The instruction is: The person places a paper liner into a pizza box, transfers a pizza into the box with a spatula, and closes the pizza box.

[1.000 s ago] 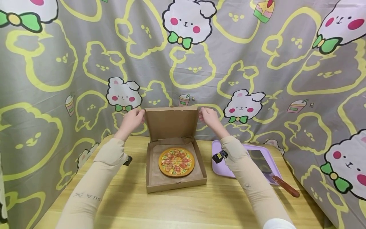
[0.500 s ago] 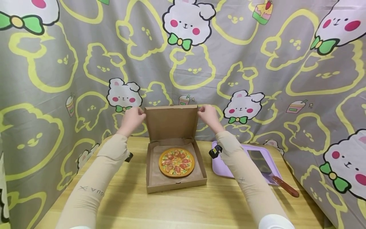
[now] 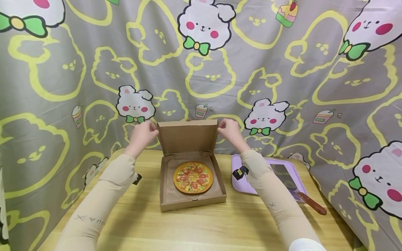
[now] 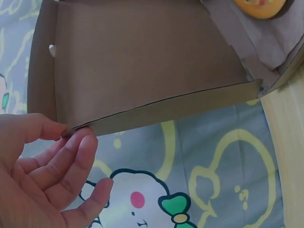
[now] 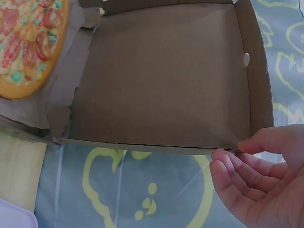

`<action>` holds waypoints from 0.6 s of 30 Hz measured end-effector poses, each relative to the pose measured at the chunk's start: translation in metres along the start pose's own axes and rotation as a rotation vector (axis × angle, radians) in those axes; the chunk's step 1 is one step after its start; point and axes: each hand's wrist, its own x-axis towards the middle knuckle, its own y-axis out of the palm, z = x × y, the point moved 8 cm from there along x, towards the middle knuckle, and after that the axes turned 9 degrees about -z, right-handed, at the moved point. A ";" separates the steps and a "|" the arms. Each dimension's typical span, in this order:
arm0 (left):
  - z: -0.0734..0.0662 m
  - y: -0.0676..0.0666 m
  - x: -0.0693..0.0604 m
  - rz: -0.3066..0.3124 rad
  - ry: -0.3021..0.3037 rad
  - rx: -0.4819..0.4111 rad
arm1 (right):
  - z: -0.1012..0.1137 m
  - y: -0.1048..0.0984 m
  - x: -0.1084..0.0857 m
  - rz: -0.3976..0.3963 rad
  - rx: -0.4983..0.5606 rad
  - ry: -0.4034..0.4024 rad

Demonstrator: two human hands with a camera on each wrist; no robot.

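A brown cardboard pizza box (image 3: 193,203) sits mid-table with its lid (image 3: 188,137) raised nearly upright. On the paper lining inside lies a round pizza (image 3: 193,177) with a yellow-orange rim and red and green toppings. My left hand (image 3: 142,137) pinches the lid's upper left corner; in the left wrist view its thumb and fingertips meet on the side flap. At the upper right corner my right hand (image 3: 231,131) pinches the lid likewise, thumb inside and fingers outside in the right wrist view.
Right of the box lies a lilac tray (image 3: 240,184), partly behind my right forearm. A broad-bladed spatula with a brown handle (image 3: 311,203) rests across it, handle past the tray's edge. A patterned grey curtain (image 3: 201,83) hangs close behind the wooden table (image 3: 176,230).
The lid's top edge and both hands have come slightly lower and nearer. The right fingers, a little off the lid a second ago, are on its corner. Box base and pizza stay put.
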 end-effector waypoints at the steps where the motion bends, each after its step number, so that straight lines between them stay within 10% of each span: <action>1: 0.000 -0.001 -0.003 -0.005 -0.001 -0.002 | 0.000 -0.001 -0.003 -0.001 0.003 -0.007; 18: 0.000 0.000 -0.060 -0.110 -0.002 -0.124 | -0.013 -0.006 -0.060 -0.037 0.066 -0.075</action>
